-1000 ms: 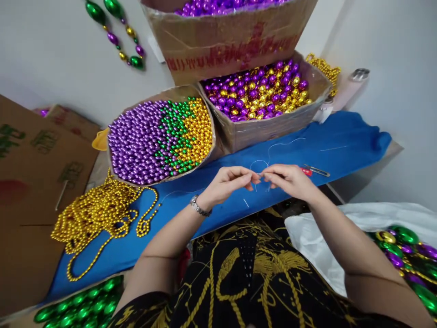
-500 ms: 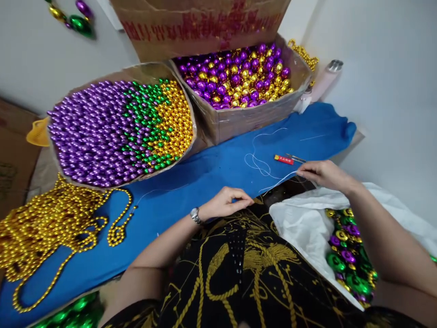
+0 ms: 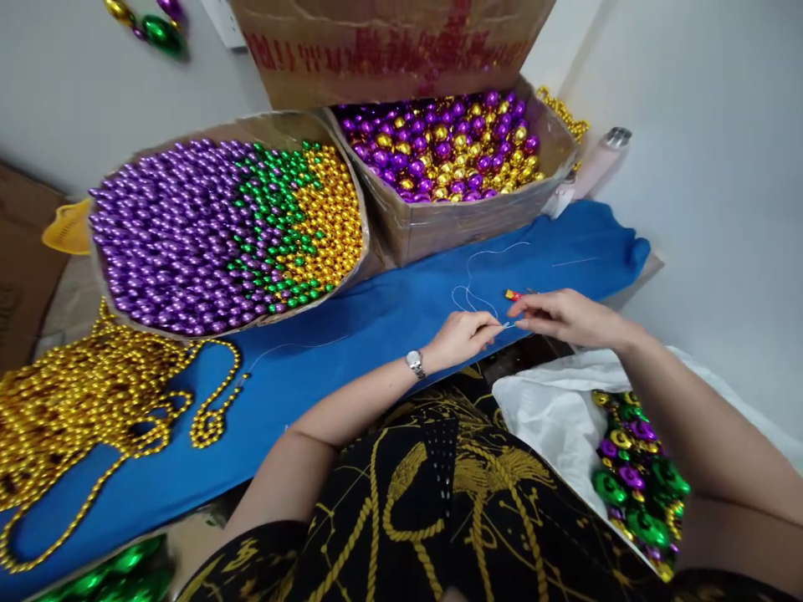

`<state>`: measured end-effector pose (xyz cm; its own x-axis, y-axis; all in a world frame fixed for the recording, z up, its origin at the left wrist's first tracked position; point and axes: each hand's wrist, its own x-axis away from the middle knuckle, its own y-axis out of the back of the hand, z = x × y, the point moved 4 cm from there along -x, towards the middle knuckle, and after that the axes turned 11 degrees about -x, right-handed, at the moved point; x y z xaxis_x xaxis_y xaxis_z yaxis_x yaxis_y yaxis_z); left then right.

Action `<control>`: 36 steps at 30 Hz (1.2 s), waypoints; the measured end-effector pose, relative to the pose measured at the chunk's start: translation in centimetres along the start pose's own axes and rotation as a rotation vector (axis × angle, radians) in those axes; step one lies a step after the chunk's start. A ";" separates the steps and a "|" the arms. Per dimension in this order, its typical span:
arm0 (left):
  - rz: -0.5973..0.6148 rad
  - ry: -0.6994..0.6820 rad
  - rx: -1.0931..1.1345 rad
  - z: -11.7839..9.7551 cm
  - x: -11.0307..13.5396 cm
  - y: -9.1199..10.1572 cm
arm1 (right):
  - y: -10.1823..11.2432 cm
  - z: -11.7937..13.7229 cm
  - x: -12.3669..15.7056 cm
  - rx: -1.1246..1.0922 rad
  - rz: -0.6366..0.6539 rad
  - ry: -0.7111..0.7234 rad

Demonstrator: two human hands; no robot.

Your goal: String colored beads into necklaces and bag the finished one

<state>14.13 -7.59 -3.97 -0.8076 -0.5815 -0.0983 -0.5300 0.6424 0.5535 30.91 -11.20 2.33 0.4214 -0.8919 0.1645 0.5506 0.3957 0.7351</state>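
A thin white thread point(image 3: 469, 291) lies in loops on the blue cloth point(image 3: 401, 311), and its near end runs between my two hands. My left hand point(image 3: 462, 338), a watch point(image 3: 415, 363) on its wrist, pinches the thread at its fingertips. Close beside it, my right hand point(image 3: 568, 318) has its thumb and bent fingers closed around the thread's other side. A small red and yellow packet point(image 3: 514, 295) shows just behind the right fingers, which partly cover it.
Two boxes stand behind the cloth: one of purple, green and gold bead strands point(image 3: 181, 226), one of loose purple and gold balls point(image 3: 439, 155). Gold bead chains point(image 3: 94, 393) heap at left. A white bag point(image 3: 545, 410) with beads sits at right; a pink bottle point(image 3: 599, 163) stands behind.
My left hand has moved right and up to meet the thread. My right hand has shifted slightly left, now covering the pointed metal tool and part of the red packet.
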 end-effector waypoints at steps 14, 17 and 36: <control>0.163 0.264 0.401 1.7 3.5 -2.4 | 1.4 4.4 -3.2 0.473 -0.464 0.133; -0.138 0.386 0.999 2.0 4.2 1.2 | -3.3 6.0 -4.2 0.474 -0.320 0.257; -0.775 0.765 0.643 12.8 21.0 9.1 | -18.1 5.8 -12.6 0.028 0.020 0.483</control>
<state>-11.00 -7.53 -11.59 0.0118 -0.9142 0.4050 -0.9991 0.0061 0.0430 11.46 -8.39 -9.23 0.7214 -0.6781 -0.1406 0.5224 0.3996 0.7533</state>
